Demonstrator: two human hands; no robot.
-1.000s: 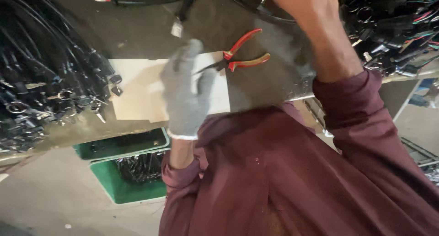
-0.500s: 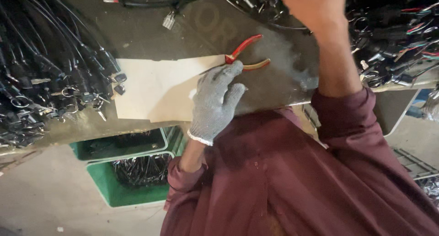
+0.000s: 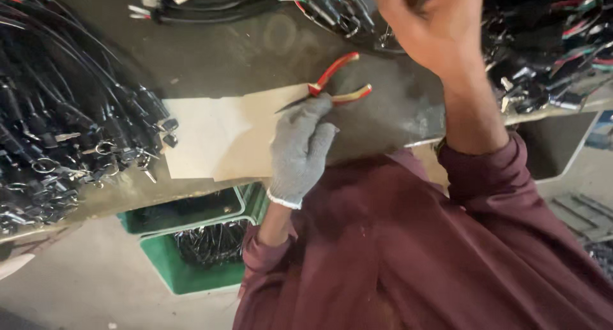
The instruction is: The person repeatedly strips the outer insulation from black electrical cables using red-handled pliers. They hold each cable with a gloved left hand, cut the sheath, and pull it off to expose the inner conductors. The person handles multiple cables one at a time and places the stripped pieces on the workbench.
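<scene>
The pliers (image 3: 332,87) have red handles edged with yellow, spread apart in a V, and a dark thin nose that points left over a sheet of pale cardboard (image 3: 217,138). They lie on the grey bench (image 3: 242,55), near its front edge. The left hand (image 3: 300,148), in a grey knit glove, has its fingertips on the pliers' joint, fingers close together. The bare right hand (image 3: 434,23) is raised over a heap of wires (image 3: 543,55), fingers curled loosely; whether it pinches anything cannot be told.

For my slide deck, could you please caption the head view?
Gloved left hand touching red-handled pliers on a cardboard sheet, bare right hand raised near wire bundles.
</scene>
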